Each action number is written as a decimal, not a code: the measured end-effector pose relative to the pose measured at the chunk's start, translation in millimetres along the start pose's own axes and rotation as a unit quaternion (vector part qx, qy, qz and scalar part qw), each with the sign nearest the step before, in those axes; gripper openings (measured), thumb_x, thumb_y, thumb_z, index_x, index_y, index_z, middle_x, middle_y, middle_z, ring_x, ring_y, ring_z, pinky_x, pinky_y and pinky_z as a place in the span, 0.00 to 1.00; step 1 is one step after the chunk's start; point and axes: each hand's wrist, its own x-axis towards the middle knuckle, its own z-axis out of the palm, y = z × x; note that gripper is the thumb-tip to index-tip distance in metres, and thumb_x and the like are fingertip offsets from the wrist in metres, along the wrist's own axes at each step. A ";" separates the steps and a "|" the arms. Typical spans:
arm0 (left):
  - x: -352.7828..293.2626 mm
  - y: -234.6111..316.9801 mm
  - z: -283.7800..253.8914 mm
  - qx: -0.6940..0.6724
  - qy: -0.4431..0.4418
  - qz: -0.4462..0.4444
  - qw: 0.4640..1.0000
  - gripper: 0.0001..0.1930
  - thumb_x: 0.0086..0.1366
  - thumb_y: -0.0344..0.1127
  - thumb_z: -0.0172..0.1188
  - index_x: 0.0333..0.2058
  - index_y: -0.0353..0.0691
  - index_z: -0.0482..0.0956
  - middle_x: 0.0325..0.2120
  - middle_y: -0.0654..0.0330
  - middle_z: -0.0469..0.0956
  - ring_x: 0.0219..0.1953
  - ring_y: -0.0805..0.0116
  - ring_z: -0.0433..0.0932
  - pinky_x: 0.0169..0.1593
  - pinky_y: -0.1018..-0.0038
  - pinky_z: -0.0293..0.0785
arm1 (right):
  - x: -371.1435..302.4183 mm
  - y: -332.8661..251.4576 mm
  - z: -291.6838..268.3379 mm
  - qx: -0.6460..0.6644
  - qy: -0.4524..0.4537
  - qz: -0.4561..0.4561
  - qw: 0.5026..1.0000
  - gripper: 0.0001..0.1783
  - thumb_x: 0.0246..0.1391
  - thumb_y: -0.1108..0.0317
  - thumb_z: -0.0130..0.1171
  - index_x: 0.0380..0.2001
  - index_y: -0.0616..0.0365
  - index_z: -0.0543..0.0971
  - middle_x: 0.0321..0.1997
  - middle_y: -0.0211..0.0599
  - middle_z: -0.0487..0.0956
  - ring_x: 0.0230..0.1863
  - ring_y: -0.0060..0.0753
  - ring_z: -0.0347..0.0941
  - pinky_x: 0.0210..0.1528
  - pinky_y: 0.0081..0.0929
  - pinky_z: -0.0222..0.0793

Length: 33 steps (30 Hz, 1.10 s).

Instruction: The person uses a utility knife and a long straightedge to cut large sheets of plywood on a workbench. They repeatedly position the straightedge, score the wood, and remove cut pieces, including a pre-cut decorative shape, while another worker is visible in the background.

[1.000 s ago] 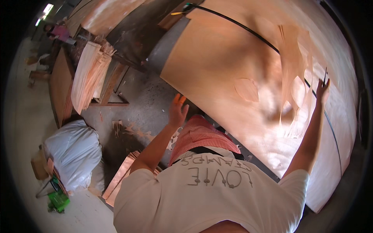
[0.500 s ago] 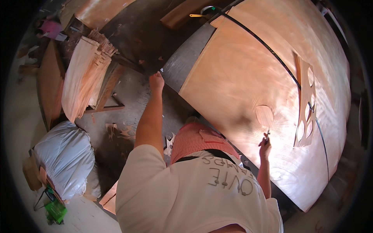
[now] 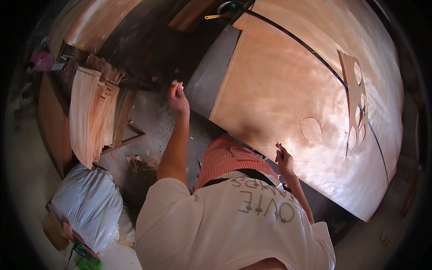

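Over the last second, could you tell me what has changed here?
The left hand left the veneer sheet and swung left over the dark gap, pinching a small orange-and-white piece. The right hand drew back from the sheet's far right to its near edge, gripping a thin tool. Sheet and white sack stayed put.

Bulging white woven sack (image 3: 85, 204) on the floor, stack of pale curled veneer strips (image 3: 90, 114) above it, green object (image 3: 85, 262) just below it
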 end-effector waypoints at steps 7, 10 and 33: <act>-32.1 186.9 115.1 0.005 -0.476 0.085 0.875 0.06 0.52 0.27 0.55 0.30 0.36 0.75 0.35 0.57 0.75 0.36 0.63 0.74 0.40 0.74 0.69 | 52.1 -15.4 -53.5 0.055 0.160 -0.213 0.962 0.11 0.48 0.78 0.49 0.38 0.62 0.72 0.30 0.45 0.72 0.28 0.39 0.70 0.28 0.25 0.65; -98.6 246.2 153.6 -0.094 -0.728 -0.009 0.679 0.06 0.53 0.29 0.54 0.31 0.36 0.75 0.31 0.56 0.75 0.33 0.64 0.74 0.38 0.74 0.69 | 70.1 -49.6 -113.4 0.154 0.172 -0.284 0.931 0.13 0.49 0.80 0.48 0.41 0.64 0.71 0.42 0.47 0.69 0.38 0.41 0.69 0.38 0.23 0.65; -463.4 251.0 404.4 0.048 -0.757 0.446 0.475 0.34 0.53 0.47 0.54 0.54 0.34 0.55 0.57 0.52 0.52 0.60 0.56 0.49 0.60 0.61 0.44 | 0.7 246.6 -273.7 0.446 0.197 0.183 0.854 0.13 0.51 0.58 0.54 0.27 0.58 0.75 0.13 0.20 0.65 0.13 0.10 0.54 0.14 0.14 0.48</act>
